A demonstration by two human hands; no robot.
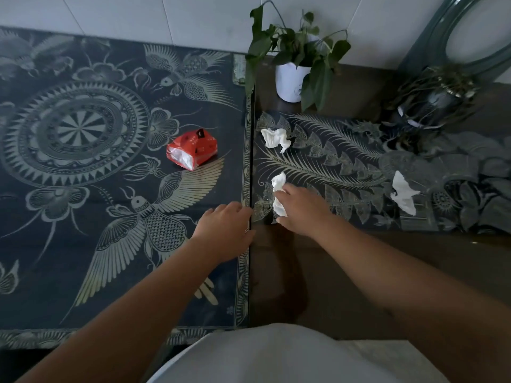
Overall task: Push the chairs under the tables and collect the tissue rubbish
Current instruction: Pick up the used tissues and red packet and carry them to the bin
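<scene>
- Right hand [302, 210] closed around the nearest crumpled white paper tissue [278, 193], fingers curled over its lower part, upper part sticking out beyond the knuckles.
- Left hand [226, 229] flat and relaxed on the edge of the dark patterned tablecloth [83, 150], holding nothing, just beside the grip.
- Better to gather the loose upper end into the palm before lifting, so nothing tears or drops.
- Second crumpled white tissue [275, 139] beyond the grip, toward the white plant pot [290, 81]; third white tissue [403, 193] well apart, to the right.
- Red plastic tissue pack [192, 150] lying left of the grip, probably not rubbish.
</scene>
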